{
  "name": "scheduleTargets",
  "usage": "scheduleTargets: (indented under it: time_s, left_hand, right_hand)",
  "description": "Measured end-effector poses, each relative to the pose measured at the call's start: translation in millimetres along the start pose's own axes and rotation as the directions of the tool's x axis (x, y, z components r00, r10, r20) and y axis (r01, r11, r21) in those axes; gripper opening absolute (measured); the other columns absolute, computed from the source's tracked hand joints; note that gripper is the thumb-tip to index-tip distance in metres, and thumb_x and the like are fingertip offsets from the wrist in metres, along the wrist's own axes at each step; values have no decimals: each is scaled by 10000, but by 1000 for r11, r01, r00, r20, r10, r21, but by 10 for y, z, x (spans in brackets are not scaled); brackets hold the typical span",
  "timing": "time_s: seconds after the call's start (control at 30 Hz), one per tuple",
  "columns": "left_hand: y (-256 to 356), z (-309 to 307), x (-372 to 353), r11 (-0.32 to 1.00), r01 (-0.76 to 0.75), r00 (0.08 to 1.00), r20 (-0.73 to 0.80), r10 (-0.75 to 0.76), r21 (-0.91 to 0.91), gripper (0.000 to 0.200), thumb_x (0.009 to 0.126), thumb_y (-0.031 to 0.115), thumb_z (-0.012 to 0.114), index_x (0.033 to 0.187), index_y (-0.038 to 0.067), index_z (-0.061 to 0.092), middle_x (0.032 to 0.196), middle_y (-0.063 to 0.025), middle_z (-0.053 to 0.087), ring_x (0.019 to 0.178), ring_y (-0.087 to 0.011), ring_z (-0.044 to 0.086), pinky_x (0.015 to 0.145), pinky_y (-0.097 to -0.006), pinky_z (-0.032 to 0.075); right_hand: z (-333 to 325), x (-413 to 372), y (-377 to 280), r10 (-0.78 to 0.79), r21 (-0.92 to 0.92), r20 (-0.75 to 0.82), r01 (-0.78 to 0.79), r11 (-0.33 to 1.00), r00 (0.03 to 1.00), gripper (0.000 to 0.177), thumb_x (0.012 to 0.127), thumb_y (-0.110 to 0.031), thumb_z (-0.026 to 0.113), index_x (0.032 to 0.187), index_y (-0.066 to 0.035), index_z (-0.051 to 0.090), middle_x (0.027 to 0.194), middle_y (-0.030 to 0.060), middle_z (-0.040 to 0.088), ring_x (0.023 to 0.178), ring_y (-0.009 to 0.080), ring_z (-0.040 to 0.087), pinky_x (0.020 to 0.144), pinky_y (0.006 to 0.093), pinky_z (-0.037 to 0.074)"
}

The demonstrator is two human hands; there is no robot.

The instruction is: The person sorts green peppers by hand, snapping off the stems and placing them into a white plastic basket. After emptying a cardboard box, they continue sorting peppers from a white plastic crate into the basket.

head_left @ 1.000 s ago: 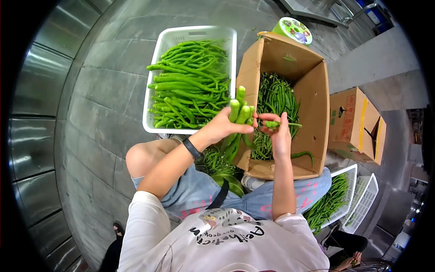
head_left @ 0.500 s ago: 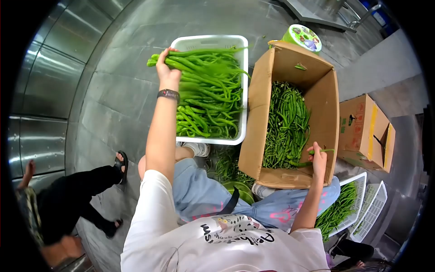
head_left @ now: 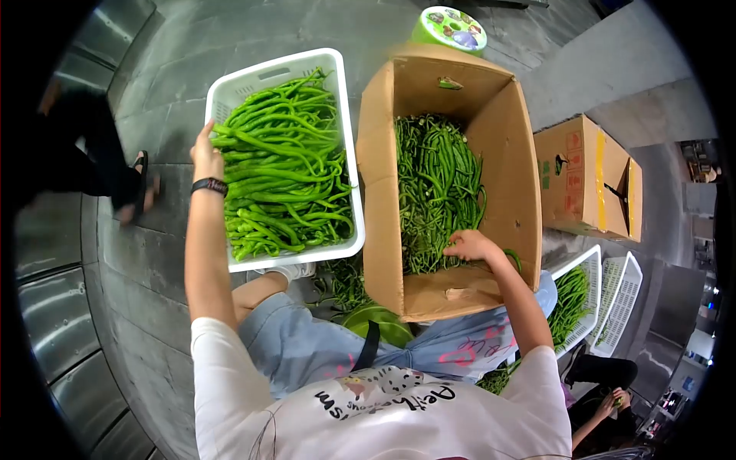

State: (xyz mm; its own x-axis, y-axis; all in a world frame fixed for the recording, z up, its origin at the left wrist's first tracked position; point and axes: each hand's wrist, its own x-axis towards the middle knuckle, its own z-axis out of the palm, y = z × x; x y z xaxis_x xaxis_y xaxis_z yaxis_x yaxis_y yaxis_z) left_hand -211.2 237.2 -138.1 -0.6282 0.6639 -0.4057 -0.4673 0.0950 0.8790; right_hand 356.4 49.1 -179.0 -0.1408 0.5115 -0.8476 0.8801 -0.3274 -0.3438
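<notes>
In the head view, the left hand (head_left: pixel 207 157) is at the left side of a white crate (head_left: pixel 347 92), its fingers against the thick ends of the long green peppers (head_left: pixel 287 172) there. Whether those fingers grip a pepper or merely rest on the ends, I cannot tell. A dark wristband (head_left: pixel 209 185) circles that wrist. The peppers lie side by side across the crate, most with their thick ends to the left and their thin tips to the right.

The right hand (head_left: pixel 471 245) is inside an open cardboard box (head_left: pixel 506 146), low over a heap of smaller, darker peppers (head_left: pixel 441 169). Its fingers are bent towards the heap; whether they are closed on anything cannot be made out. The box stands just beside the crate on the grey floor (head_left: pixel 165 261).

Behind the box is a green tub (head_left: pixel 451 29) with a patterned lid. To the right stand a taped carton (head_left: pixel 584 176) and two white baskets, the nearer basket (head_left: pixel 593 295) holding more green peppers. A round green object (head_left: pixel 387 326) sits between the wearer's knees. On the left, a person in dark trousers (head_left: pixel 96 146) is partly in view; at lower right, another person's hands (head_left: pixel 613 402) are close together.
</notes>
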Motion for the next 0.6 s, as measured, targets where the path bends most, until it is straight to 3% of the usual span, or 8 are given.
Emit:
scheduleTargets:
  time_s: [0.07, 0.2, 0.27, 0.4, 0.43, 0.47, 0.53, 0.6]
  left_hand:
    - [324, 62, -572, 999, 3, 1000, -1, -3, 39, 435, 765, 128, 707, 1113, -53, 518, 1090, -106, 582, 1047, -217, 535, 888, -388, 418]
    - [102, -744, -679, 995, -37, 948, 319, 4, 97, 479, 849, 129, 604, 1252, -48, 415, 1172, -110, 507, 1169, -205, 454, 992, -391, 370]
    - [169, -618, -1514, 994, -21, 954, 300, -12, 107, 522, 863, 124, 575, 1310, -36, 358, 1234, -126, 458, 1180, -226, 447, 1023, -417, 355]
    - [104, -371, -2081, 991, 71, 952, 288, -102, 115, 483, 862, 71, 530, 1309, -33, 378, 1298, -145, 414, 1233, -276, 405, 1040, -432, 353]
    - [84, -279, -2145, 990, 37, 943, 324, -80, 136, 471, 863, 74, 527, 1300, -37, 392, 1307, -148, 407, 1251, -282, 390, 1040, -429, 349]
    - [50, -179, -2182, 988, -6, 938, 344, -48, 155, 457, 863, 79, 528, 1290, -35, 410, 1317, -143, 406, 1252, -282, 393, 1032, -424, 352]
    - [45, 26, -2270, 982, -7, 925, 375, -65, 187, 450, 859, 78, 535, 1282, -28, 425, 1325, -138, 405, 1246, -280, 402, 1017, -416, 363]
    - [-2, 136, -2294, 970, -4, 914, 394, -94, 241, 436, 854, 70, 534, 1272, -10, 442, 1306, -122, 438, 1217, -269, 437, 989, -398, 387]
  right_hand:
    - [-85, 509, 244, -108, -188, -237, 63, 980, 966, 491, 708, -379, 734, 982, 17, 636, 865, 145, 666, 769, 238, 637, 722, 331, 509]
    - [-434, 1390, 466, 20, 129, -573, 67, 989, 819, 461, 708, -327, 730, 987, 25, 627, 949, 194, 653, 904, 319, 621, 815, 374, 485]
    - [-513, 1796, 448, 30, 110, -751, 80, 991, 660, 490, 716, -288, 727, 1056, 38, 589, 1043, 207, 624, 956, 334, 599, 848, 388, 471]
    - [-577, 2363, 205, 80, 131, -795, 41, 991, 602, 734, 736, -275, 734, 1304, 13, 367, 1244, 253, 478, 1126, 401, 471, 940, 448, 413]
    - [-589, 2445, 140, 203, 264, -698, -17, 964, 687, 794, 728, -279, 743, 1337, 0, 319, 1322, 230, 413, 1185, 402, 409, 985, 457, 376]
    - [-560, 2501, 97, 200, 139, -740, -145, 980, 642, 835, 683, -294, 767, 1338, -21, 326, 1356, 189, 380, 1229, 348, 367, 1009, 434, 359]
    - [-645, 2429, -37, 316, 193, -629, -251, 949, 710, 819, 685, -294, 770, 1334, -31, 346, 1380, 158, 344, 1264, 323, 329, 1008, 447, 357]
    - [-751, 2334, -68, 260, 117, -602, -239, 964, 755, 730, 671, -304, 779, 1253, 2, 460, 1306, 172, 440, 1209, 316, 417, 985, 452, 377]
